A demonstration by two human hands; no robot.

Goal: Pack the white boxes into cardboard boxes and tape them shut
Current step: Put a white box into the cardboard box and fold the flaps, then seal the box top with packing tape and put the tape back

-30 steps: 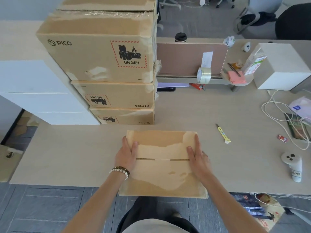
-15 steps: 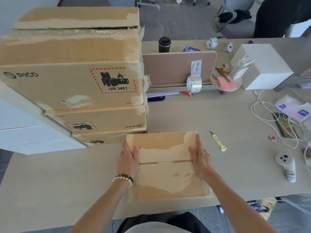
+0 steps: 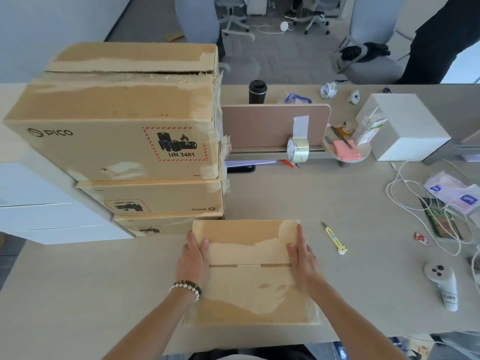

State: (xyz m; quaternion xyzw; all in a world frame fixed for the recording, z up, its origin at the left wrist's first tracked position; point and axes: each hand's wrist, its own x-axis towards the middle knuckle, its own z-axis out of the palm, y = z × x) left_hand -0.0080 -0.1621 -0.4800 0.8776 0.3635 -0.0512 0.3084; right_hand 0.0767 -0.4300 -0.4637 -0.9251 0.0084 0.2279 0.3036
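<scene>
Both hands flat, fingers straight: left hand [image 3: 193, 258] and right hand [image 3: 302, 258] press cardboard box [image 3: 249, 281] flaps down, near table [image 3: 104, 281] edge.

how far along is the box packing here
Done: three cardboard boxes stand stacked at the left, and the box in front has its flaps folded closed. In hand: the left hand and right hand press on its side edges. Left: the seam shows no fresh tape; the tape roll sits untouched by the divider.
</scene>
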